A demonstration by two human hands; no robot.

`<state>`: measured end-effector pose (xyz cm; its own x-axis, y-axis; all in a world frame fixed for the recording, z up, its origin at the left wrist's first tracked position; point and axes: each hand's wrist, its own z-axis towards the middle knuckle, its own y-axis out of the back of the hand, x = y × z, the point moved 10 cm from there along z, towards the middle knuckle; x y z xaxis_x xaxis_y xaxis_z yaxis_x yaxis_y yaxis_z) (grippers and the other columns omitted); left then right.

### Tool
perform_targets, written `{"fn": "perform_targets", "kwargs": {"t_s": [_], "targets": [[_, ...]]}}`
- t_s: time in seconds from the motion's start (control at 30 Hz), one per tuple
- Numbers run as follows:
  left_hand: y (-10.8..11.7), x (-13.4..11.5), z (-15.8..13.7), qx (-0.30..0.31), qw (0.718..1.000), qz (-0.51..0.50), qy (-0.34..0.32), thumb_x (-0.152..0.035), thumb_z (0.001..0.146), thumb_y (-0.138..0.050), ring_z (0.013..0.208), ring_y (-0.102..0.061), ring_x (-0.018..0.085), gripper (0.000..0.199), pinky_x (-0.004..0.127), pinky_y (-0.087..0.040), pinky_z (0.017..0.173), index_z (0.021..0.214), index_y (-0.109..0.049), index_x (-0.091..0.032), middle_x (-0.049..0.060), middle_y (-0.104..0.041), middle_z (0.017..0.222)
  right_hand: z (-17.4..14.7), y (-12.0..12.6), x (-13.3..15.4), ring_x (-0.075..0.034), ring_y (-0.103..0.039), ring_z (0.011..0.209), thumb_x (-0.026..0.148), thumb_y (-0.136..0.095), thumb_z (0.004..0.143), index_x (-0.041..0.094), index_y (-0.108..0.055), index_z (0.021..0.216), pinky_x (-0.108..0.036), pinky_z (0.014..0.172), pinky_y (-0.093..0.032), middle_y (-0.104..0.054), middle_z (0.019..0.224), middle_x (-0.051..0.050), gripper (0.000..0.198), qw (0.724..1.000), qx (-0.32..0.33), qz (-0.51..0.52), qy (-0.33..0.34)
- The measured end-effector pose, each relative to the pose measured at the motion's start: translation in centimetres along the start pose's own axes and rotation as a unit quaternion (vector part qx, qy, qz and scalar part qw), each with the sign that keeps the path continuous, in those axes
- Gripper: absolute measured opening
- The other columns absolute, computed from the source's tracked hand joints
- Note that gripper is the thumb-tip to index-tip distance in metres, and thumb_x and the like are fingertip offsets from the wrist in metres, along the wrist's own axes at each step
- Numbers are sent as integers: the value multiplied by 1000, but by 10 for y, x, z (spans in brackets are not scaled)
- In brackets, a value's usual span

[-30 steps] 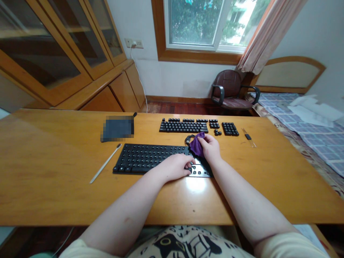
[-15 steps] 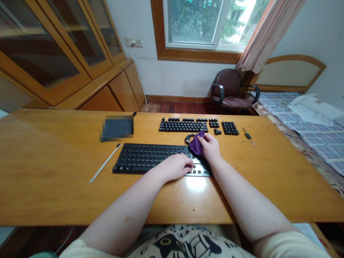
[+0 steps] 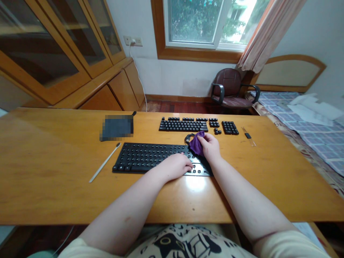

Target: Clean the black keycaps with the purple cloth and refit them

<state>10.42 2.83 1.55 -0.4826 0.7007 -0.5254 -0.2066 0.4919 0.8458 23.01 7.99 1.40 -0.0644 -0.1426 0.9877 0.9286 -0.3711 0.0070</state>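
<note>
A black keyboard (image 3: 145, 157) with most of its keycaps off lies across the middle of the desk; a row of large keys remains at its near left corner. My left hand (image 3: 177, 165) rests palm down on its right half, fingers bent and slightly apart, touching the board without gripping it. In my right hand (image 3: 211, 145) a crumpled purple cloth (image 3: 197, 145) is pinched between thumb and fingers. The cloth is over the board's far right part, which it and my hand hide. Just behind the cloth lies a coiled black cable (image 3: 188, 138).
Removed keycaps (image 3: 184, 125) stand in rows behind the board, with a number-pad group (image 3: 230, 128) at right. A wire keycap puller (image 3: 247, 135) lies farther right. To the left are a long-handled brush (image 3: 104, 163) and a dark, pixelated flat item (image 3: 117, 128).
My left fingers have drawn in slightly on the board. The right hand and purple cloth stay in nearly the same place.
</note>
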Motion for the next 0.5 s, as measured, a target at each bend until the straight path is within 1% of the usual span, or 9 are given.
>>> {"fn": "perform_targets", "kwargs": {"t_s": [0.23,0.4,0.5], "targets": [[-1,1,0,-6,1000,21,3,-26,78,-53,87,-61,16,20,32,-36,98,90,-69,-27,0,-70,90,0,-2,2,-19,-60,71,38,-60,70,18,-65,77,-32,70,-48,-67,74,-2,21,1000,4,0,-4],[6,-9,-2,-18,999,46,-10,-25,74,-57,83,-59,16,15,31,-39,92,85,-68,-25,0,-67,85,1,-2,-1,-19,-60,71,38,-60,70,19,-65,78,-32,70,-48,-67,74,-2,22,1000,5,5,0],[9,-15,-4,-23,998,60,-11,-22,73,-57,80,-58,17,13,29,-42,82,82,-66,-24,0,-64,83,1,-1,-3,-19,-60,70,38,-60,71,19,-65,79,-32,70,-48,-67,74,-2,21,1000,5,7,2]]}}
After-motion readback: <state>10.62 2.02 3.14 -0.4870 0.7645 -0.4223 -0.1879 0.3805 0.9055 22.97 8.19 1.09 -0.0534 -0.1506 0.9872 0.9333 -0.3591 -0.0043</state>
